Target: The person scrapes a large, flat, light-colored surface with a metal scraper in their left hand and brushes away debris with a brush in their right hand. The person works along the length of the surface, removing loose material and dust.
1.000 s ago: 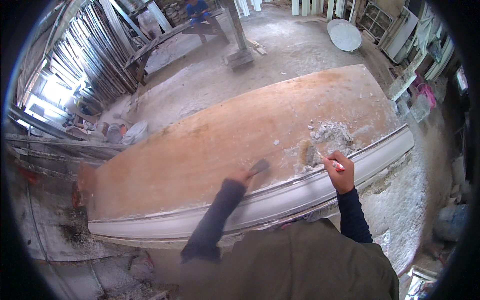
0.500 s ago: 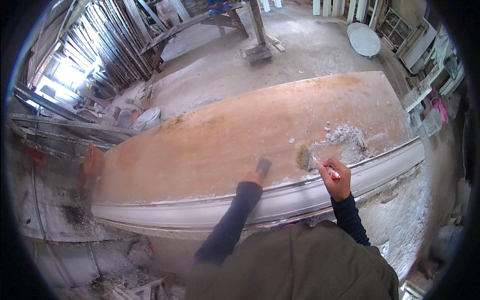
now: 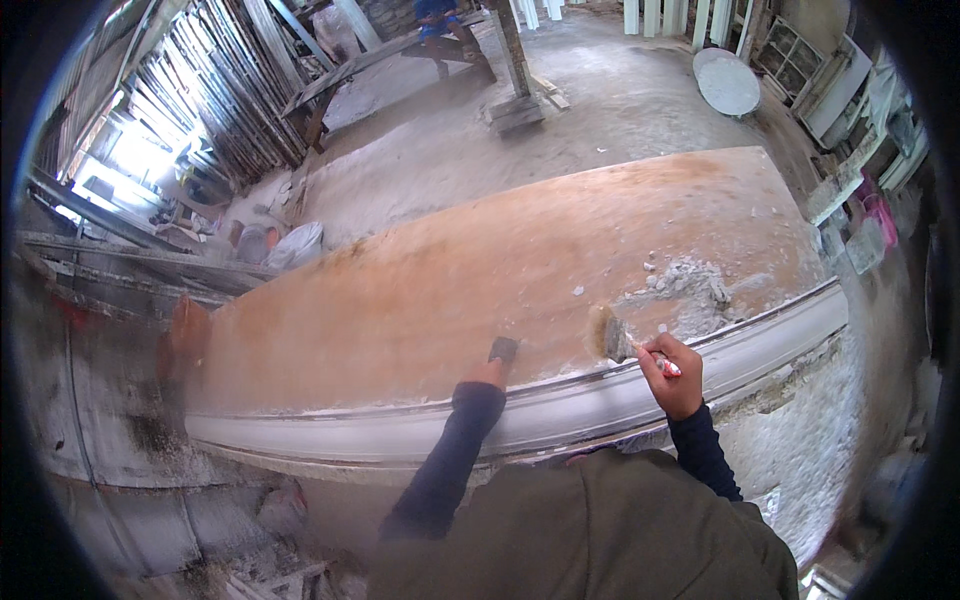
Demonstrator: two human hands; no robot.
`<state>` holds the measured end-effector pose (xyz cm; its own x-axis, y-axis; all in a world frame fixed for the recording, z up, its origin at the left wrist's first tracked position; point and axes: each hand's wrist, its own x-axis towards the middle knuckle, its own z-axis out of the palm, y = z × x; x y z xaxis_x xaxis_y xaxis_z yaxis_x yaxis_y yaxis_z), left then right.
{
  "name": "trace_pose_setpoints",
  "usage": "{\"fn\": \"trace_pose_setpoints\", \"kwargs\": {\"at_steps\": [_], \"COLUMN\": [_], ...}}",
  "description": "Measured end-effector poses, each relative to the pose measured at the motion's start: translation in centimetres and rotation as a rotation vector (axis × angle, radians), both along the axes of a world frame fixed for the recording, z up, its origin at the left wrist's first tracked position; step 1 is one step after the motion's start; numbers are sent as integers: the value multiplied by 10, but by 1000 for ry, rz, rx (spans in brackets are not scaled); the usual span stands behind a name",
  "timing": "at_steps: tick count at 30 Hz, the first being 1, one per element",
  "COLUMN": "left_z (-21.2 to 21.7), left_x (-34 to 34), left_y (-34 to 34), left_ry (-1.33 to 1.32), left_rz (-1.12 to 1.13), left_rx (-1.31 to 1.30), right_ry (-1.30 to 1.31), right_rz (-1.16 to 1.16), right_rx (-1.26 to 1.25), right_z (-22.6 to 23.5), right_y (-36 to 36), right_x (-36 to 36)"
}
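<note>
1. Gripping on both sides. Clock centred on the middle of the long, brown-orange wooden surface (image 3: 450, 280); 12 points away from the wearer.
2. Right hand (image 3: 677, 382), 4 o'clock: fingers curled round the red-and-white handle of a flat paintbrush with pale bristles and grey ferrule (image 3: 622, 345). Bristles point towards 10, low over the wood; contact cannot be told.
3. Left hand (image 3: 487, 374), between 6 and 7: fingers closed about a dark, flat, blade-like tool (image 3: 504, 349), its broad end aimed towards 1. Blurred; exact finger placement hidden, touch on the wood unsure.
4. Crumbly white heap of powder and lumps (image 3: 695, 285), 3 o'clock, on the wood beyond the brush. One small white lump (image 3: 578, 291) sits apart, between heap and centre.
5. Long white ribbed moulding (image 3: 330, 432) runs along the near edge, roughly 8 round to 4, below both hands.
6. Progress, judged from how the white stuff lies: partway. From centre round to 9, brown wood shows through with only light dusting; most of the material sits gathered towards 3. Left over: the heap itself, crumbs around it, white smears beside the moulding near 5.
7. Surroundings: pale round disc (image 3: 728, 82) on the floor between 1 and 2; whitish sack (image 3: 297, 245) just past 9; upright wooden post (image 3: 514, 65) at 12.
</note>
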<state>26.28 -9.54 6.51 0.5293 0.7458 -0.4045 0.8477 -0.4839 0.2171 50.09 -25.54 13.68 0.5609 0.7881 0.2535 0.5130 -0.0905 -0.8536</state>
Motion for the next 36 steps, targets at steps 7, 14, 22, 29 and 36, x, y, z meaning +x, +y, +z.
{"fn": "trace_pose_setpoints", "kwargs": {"at_steps": [7,14,22,29,36], "left_z": [17,-50,-133,-52,-107], "left_x": [0,0,-5,37,-49], "left_y": [-3,4,37,42,57], "left_ry": [149,-62,-305,-156,-369], "left_rz": [16,224,91,242,217], "left_rx": [-48,27,243,-43,-8], "right_ry": [2,27,18,17,92], "right_rz": [11,96,89,60,261], "right_rx": [0,23,-27,7,3], "right_z": [-10,-14,-9,-28,-79], "right_y": [2,13,5,16,100], "right_x": [1,-12,-11,-10,-40]}}
